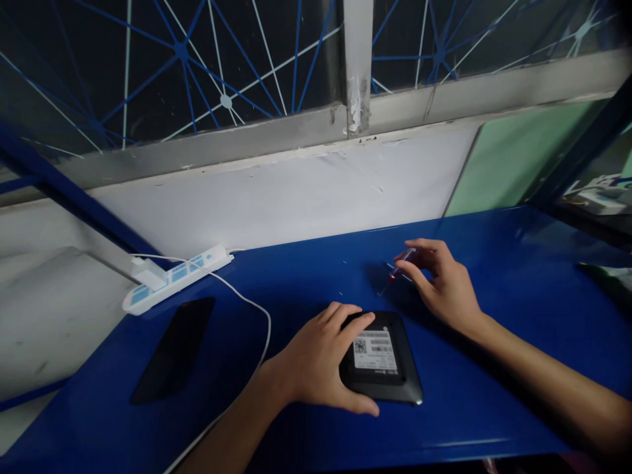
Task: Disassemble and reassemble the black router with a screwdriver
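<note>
A flat black electronic device (411, 368) lies on the blue table with its white label (375, 353), printed with a code square, facing up. My left hand (320, 359) spans its left side, fingers over the far edge and thumb along the near edge. Past the device's far right corner, my right hand (442, 280) pinches a small screwdriver (405, 259) with a clear purplish handle and a red collar. Its thin shaft slants down to the left, the tip close to the tabletop. A thin pale piece beside the screwdriver is too small to make out.
A white power strip (185, 275) with a plugged-in adapter (149, 273) sits at the back left. Its white cable (257, 306) loops across the table beneath my left arm. A dark flat slab (175, 349) lies left. Tiny bits (340, 293) dot the table (296, 276).
</note>
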{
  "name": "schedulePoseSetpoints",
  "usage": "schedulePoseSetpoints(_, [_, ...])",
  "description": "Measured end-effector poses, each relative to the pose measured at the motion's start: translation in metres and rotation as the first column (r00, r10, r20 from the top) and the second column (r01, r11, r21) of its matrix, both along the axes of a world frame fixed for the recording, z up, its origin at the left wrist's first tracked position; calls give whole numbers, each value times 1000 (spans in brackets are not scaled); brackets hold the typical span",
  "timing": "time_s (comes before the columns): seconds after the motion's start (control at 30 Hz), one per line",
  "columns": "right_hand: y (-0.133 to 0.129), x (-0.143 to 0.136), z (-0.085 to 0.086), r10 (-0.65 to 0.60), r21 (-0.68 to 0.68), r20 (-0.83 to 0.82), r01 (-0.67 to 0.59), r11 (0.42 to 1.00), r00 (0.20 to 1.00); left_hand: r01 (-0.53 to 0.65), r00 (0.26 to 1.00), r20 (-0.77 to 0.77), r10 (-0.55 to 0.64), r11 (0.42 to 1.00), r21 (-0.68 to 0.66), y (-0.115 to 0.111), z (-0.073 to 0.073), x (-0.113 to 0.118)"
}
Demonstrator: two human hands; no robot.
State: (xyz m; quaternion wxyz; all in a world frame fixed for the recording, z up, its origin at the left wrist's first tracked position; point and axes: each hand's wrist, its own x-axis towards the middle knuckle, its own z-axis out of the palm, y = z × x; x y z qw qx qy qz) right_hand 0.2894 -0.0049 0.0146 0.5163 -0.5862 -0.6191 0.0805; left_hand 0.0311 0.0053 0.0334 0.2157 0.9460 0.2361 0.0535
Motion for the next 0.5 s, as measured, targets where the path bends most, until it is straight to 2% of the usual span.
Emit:
schedulePoseSetpoints(0.3, [1, 1, -1, 1, 28, 39, -2, 1000, 999, -42, 998, 38, 43, 999, -12, 8, -4, -4])
schedulePoseSetpoints(0.5, [-1, 0, 0, -31, 106, -104, 43, 993, 994, -69, 996, 59, 70, 997, -25, 16, -7, -9])
